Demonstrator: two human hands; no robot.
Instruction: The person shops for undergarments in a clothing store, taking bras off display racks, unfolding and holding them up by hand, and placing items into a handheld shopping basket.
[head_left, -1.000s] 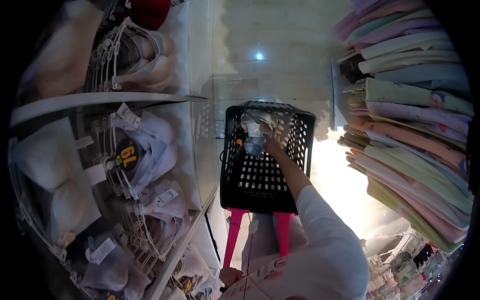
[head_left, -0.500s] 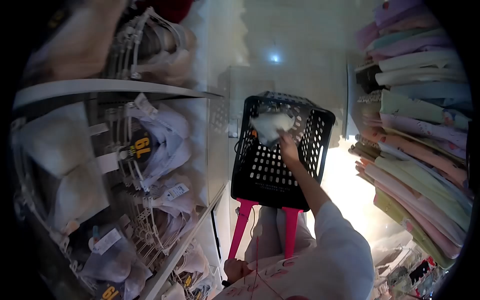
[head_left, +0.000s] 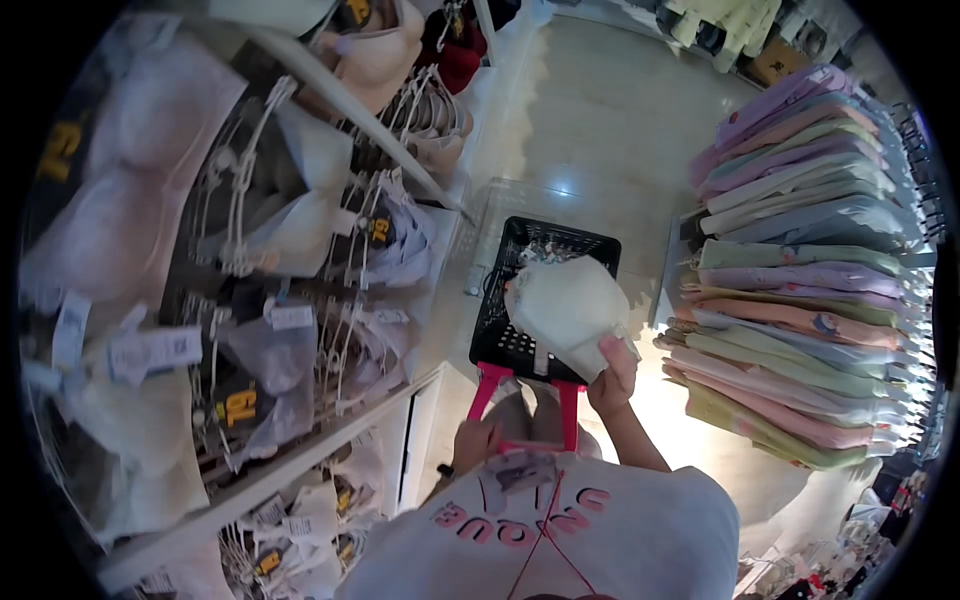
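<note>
My right hand [head_left: 614, 376] is closed on the edge of a white bra [head_left: 570, 305], its thumb on top. The bra is held up above a black shopping basket [head_left: 497, 342] with slotted sides and hides much of its inside. A few small items, too unclear to name, lie at the basket's far end. At the near end of the basket, my left hand [head_left: 476, 442] is closed round the left part of the pink handle [head_left: 569, 415].
On the left, racks hold many bras [head_left: 270, 370] on hangers with tags, behind a white shelf edge [head_left: 330, 432]. Pastel garments [head_left: 800, 260] hang in a row on the right. Pale floor [head_left: 620, 120] runs between them.
My right hand has lifted the white bra out of the basket and drawn it nearer to me. The view has shifted, showing more of the racks. My left hand stays by the handle.
</note>
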